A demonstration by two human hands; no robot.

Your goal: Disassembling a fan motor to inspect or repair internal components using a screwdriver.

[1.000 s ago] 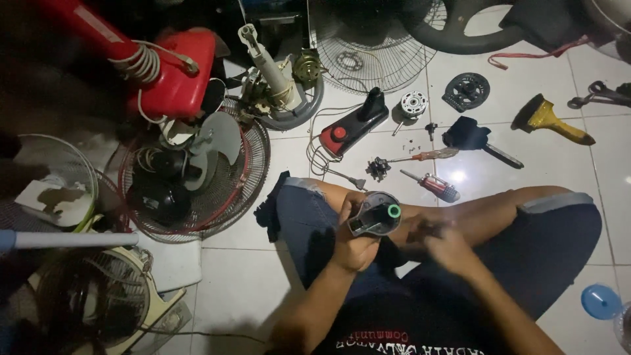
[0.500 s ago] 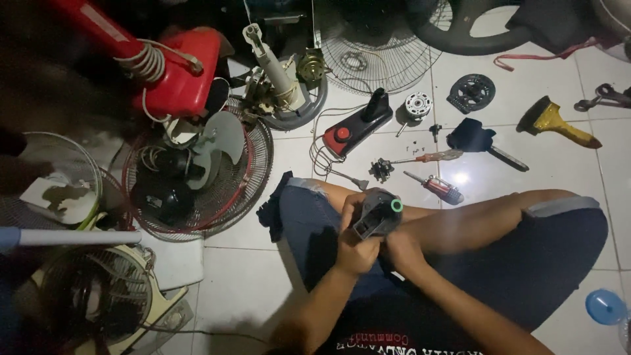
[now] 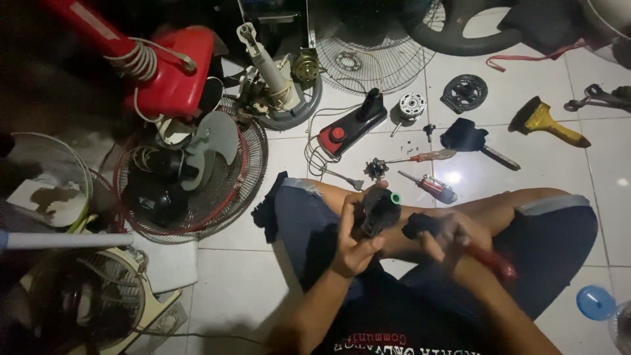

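I sit cross-legged on a white tiled floor. My left hand (image 3: 355,240) grips a black fan part with a green knob (image 3: 381,209), held over my lap. My right hand (image 3: 453,238) holds a red-handled screwdriver (image 3: 491,261) and a dark cloth or piece (image 3: 419,225) just right of the black part. The motion blurs the right hand slightly.
On the floor ahead lie a red-and-black switch base (image 3: 351,126), two screwdrivers (image 3: 430,187), a small motor (image 3: 412,105), a yellow-handled scraper (image 3: 549,123) and a black brush (image 3: 470,139). Fan grilles (image 3: 190,174), a red fan base (image 3: 167,69) and a blue lid (image 3: 595,302) surround me.
My right hand has moved right, away from the black part, and now carries the red-handled screwdriver. The left hand keeps the black part in about the same place.
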